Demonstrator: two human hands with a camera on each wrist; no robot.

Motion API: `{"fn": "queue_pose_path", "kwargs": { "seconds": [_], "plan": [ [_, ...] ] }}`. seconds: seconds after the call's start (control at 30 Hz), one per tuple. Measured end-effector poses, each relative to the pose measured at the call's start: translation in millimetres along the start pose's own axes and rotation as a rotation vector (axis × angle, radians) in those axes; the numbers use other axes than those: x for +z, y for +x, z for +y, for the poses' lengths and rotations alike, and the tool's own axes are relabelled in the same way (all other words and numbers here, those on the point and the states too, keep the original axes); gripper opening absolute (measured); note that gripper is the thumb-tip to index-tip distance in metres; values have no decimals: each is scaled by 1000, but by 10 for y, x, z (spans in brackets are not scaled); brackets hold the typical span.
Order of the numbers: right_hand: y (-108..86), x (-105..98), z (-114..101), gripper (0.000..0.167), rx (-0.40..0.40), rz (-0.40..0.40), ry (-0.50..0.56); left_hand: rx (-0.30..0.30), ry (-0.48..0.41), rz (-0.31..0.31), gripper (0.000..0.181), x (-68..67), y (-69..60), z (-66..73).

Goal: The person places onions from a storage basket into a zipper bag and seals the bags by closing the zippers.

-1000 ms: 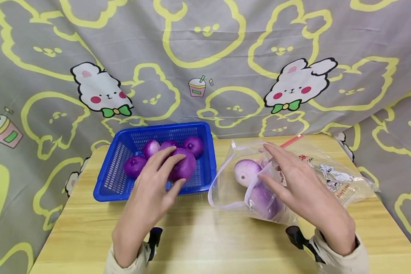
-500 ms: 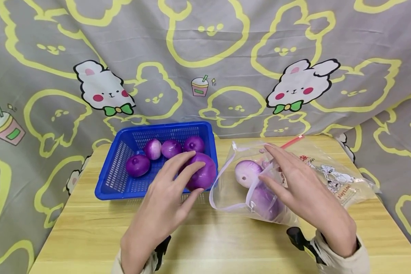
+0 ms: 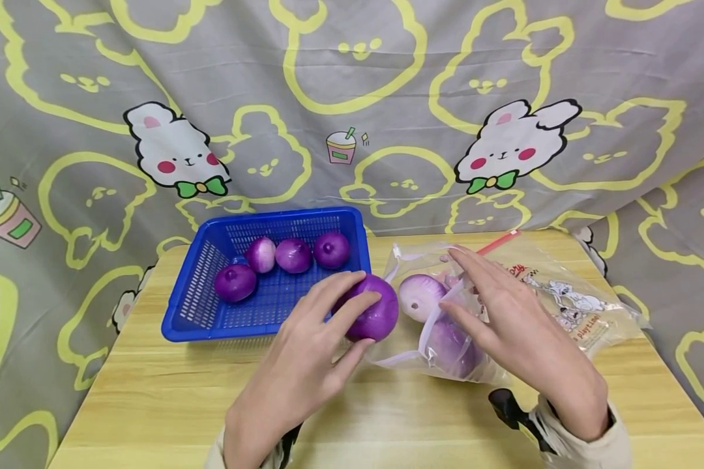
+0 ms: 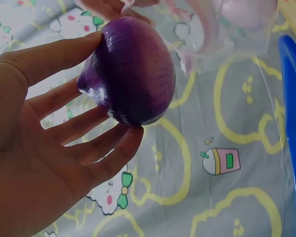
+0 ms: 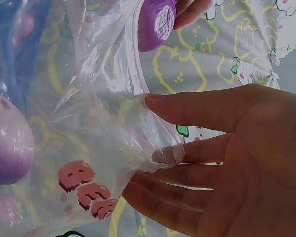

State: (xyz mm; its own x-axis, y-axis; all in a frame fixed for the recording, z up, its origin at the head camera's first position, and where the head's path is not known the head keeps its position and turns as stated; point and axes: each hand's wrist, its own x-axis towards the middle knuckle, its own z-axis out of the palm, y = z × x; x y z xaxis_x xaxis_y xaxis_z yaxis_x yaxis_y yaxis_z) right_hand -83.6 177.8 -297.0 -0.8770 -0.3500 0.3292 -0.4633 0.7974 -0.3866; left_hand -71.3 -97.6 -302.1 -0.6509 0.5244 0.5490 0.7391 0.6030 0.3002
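My left hand (image 3: 313, 348) grips a purple onion (image 3: 375, 309), thumb on one side and fingers on the other. It is above the table, between the basket and the bag mouth. In the left wrist view the onion (image 4: 138, 74) shows its pointed end toward the palm. My right hand (image 3: 513, 319) touches the rim of a clear zip bag (image 3: 598, 309), thumb and fingers straight and spread apart. In the right wrist view one fingertip shows through the bag's plastic (image 5: 108, 133). Inside the bag lie a pale purple onion (image 3: 420, 298) and another onion (image 3: 453, 345).
A blue plastic basket (image 3: 178, 326) stands left of the bag with several purple onions (image 3: 235, 283) in it. A red zip slider strip (image 3: 498, 241) lies at the bag's back edge. Behind the wooden table (image 3: 152, 404) hangs a grey patterned cloth (image 3: 399, 85).
My left hand has lifted the onion out of the basket and carried it right, up to the bag mouth. The right hand has stayed almost still at the bag.
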Motion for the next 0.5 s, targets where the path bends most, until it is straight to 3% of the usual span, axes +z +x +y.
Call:
{"fn": "queue_pose_path", "kwargs": {
  "seconds": [0.23, 0.5],
  "plan": [
    [8, 8, -2, 66, -24, 20, 7, 51, 4, -26, 56, 72, 19, 61],
    [-4, -5, -30, 66, -28, 6, 16, 48, 44, -105, 51, 159, 34, 103]
  ]
}}
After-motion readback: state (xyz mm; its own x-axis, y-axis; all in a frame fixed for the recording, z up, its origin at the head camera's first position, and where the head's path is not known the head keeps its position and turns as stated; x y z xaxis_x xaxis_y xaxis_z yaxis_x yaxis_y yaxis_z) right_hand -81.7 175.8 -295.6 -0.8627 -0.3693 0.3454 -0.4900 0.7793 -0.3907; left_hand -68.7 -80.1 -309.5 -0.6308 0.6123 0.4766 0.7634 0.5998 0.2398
